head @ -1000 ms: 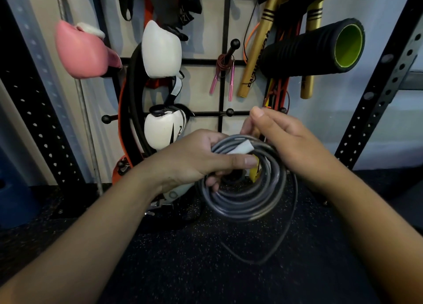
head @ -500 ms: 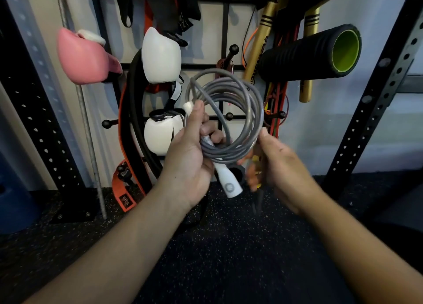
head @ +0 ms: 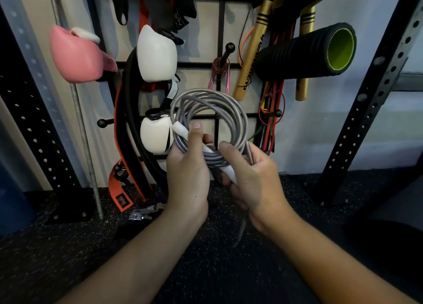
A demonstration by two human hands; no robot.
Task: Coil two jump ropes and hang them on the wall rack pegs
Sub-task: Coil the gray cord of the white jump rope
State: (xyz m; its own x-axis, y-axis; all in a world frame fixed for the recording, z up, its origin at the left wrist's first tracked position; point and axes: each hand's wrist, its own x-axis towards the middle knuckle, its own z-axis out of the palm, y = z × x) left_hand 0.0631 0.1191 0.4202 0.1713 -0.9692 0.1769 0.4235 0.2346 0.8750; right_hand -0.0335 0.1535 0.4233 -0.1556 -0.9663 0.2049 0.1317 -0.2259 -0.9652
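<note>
Left hand (head: 188, 177) grips the coiled grey jump rope (head: 209, 111) at its lower left, thumb pressed on the white handle (head: 180, 129). Right hand (head: 250, 180) curls around the coil's lower right and the handle's lower end. Coil sits upright in front of the wall rack (head: 220, 31). Behind it, a pink-handled rope (head: 219, 68) hangs on a peg (head: 229, 48), beside a black foam roller (head: 304, 49).

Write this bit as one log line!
step: coiling | left hand: grips grey rope coil | right hand: grips white handle | pegs: rope not hung
</note>
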